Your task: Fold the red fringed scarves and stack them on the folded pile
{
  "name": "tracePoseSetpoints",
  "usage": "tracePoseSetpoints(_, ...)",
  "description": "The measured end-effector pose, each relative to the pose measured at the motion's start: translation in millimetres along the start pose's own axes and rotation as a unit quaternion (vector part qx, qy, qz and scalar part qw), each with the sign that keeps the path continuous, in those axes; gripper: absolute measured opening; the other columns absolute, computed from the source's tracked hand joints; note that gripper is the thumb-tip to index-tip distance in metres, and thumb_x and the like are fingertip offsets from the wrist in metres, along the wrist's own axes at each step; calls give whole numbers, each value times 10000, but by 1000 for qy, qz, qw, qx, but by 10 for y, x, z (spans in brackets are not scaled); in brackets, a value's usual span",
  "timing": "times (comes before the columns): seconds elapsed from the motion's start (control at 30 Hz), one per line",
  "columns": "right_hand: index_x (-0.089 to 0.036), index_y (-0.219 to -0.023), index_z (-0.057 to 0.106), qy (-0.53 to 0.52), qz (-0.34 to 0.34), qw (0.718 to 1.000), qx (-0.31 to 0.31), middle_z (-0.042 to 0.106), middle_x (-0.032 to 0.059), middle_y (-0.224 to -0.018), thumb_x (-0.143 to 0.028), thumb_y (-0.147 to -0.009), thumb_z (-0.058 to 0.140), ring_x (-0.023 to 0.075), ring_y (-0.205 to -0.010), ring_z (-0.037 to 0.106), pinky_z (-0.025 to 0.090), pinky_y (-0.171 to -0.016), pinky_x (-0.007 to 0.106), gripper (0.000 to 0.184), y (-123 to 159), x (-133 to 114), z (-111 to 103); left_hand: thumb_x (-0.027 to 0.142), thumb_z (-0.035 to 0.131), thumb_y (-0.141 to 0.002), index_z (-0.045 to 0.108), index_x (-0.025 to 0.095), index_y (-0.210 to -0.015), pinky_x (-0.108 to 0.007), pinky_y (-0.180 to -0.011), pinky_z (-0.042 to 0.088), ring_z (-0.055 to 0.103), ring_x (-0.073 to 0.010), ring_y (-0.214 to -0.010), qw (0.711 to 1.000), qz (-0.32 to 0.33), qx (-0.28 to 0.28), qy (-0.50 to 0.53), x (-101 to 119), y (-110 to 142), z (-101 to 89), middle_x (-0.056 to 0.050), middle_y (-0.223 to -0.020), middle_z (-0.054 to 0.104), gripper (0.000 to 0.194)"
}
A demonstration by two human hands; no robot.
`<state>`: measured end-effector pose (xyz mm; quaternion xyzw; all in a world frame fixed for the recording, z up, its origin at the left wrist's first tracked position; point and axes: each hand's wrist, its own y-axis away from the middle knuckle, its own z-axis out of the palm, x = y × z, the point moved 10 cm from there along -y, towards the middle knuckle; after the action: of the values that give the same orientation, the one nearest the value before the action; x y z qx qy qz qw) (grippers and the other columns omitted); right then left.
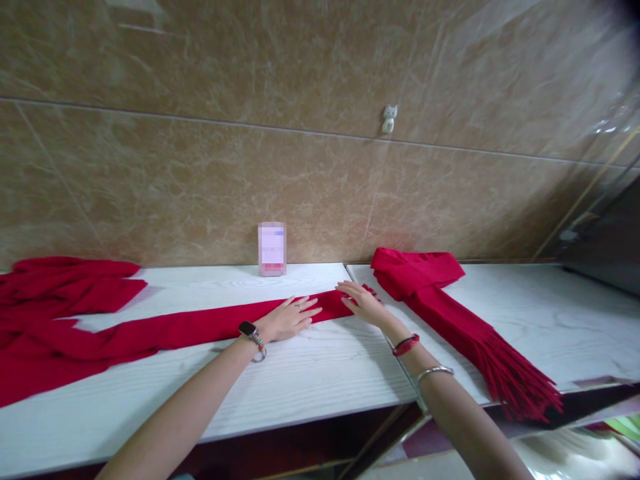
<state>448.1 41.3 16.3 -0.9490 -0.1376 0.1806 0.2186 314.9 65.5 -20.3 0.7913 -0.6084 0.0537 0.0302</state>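
A long red scarf (pixel 200 329) lies in a narrow strip across the white table, its left part bunched in loose folds. My left hand (pixel 289 318) rests flat on the strip, fingers spread and pointing right. Near the strip's right end, my right hand (pixel 364 303) lies over the cloth with its fingers stretched out to the left. A bit of fringe shows just past that hand, and the rest of this end is hidden beneath it. To the right is a second red scarf (pixel 435 300), folded over at the top, with its fringe hanging over the front edge.
A phone (pixel 273 250) stands upright against the brown marbled wall (pixel 200 180). The white tabletop (pixel 310 373) has a seam running between its two sections. A small white cat-shaped hook (pixel 389 119) is on the wall. A dark object (pixel 607 227) stands at the far right.
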Motion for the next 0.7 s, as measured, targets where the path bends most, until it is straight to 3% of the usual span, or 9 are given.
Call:
tracePoseSetpoints(0.1, -209, -1296, 452, 39, 1, 995, -88, 440, 116, -1352, -322, -901, 388, 240, -1268, 350, 280, -1024, 479, 416, -16, -74, 287, 334, 238, -959, 277, 251, -1389, -400, -1086, 92, 146, -174, -1353, 1000, 10, 11, -10, 16, -6, -8, -25, -1469, 220, 440)
tracePoseSetpoints(0.2, -220, -1328, 406, 83, 36, 985, -150, 398, 116, -1384, -341, -924, 330, 245, -1278, 331, 222, -1029, 527, 428, 37, 79, 431, 329, 234, -957, 279, 214, -1391, -353, -1087, 112, 163, -158, -1349, 1000, 10, 18, -3, 6, -7, -17, -41, -1466, 226, 450)
tracePoseSetpoints(0.33, -189, -1294, 440, 143, 125, 972, -137, 444, 134, -1346, -259, -914, 333, 250, -1248, 375, 282, -1000, 504, 401, 153, 528, 292, 314, 217, -961, 289, 233, -1386, -330, -1079, 139, 187, -142, -1342, 1000, 8, 15, 13, -13, -2, -16, -22, -1465, 232, 439)
tracePoseSetpoints(0.43, -176, -1217, 509, 173, 145, 971, -77, 500, 151, -1282, -127, -837, 393, 258, -1198, 427, 331, -970, 470, 400, 149, 649, 77, 307, 209, -961, 285, 254, -1386, -332, -1078, 137, 193, -138, -1340, 1000, 10, 20, 14, -13, -3, -20, -7, -1464, 238, 435)
tracePoseSetpoints(0.5, -169, -1168, 536, 153, 110, 982, -21, 521, 147, -1244, -55, -760, 418, 253, -1180, 433, 336, -969, 455, 440, 73, 518, -60, 302, 211, -959, 287, 252, -1385, -332, -1077, 137, 199, -140, -1338, 1000, 10, 22, 12, -17, -9, -14, -9, -1462, 245, 436)
tracePoseSetpoints(0.57, -172, -1078, 575, 88, 37, 995, -5, 571, 119, -1148, -24, -713, 414, 223, -1111, 478, 374, -939, 403, 426, -14, 266, -90, 293, 218, -957, 292, 250, -1384, -331, -1077, 137, 202, -143, -1337, 1000, 13, 24, 11, -15, -13, -13, -12, -1461, 247, 436)
tracePoseSetpoints(0.63, -178, -941, 608, 29, -22, 998, -47, 615, 83, -991, -20, -697, 414, 186, -954, 544, 428, -850, 328, 349, -59, 40, -10, 285, 223, -956, 290, 254, -1385, -329, -1077, 136, 204, -142, -1336, 1000, 16, 22, 15, -17, -12, -10, -10, -1462, 246, 436)
tracePoseSetpoints(0.7, -177, -826, 613, 26, -19, 995, -97, 618, 59, -864, -28, -695, 430, 163, -815, 560, 443, -764, 277, 269, -54, -14, 75, 288, 226, -956, 288, 265, -1386, -329, -1079, 131, 201, -141, -1337, 1000, 16, 15, 19, -25, -4, -7, -1, -1464, 242, 434)
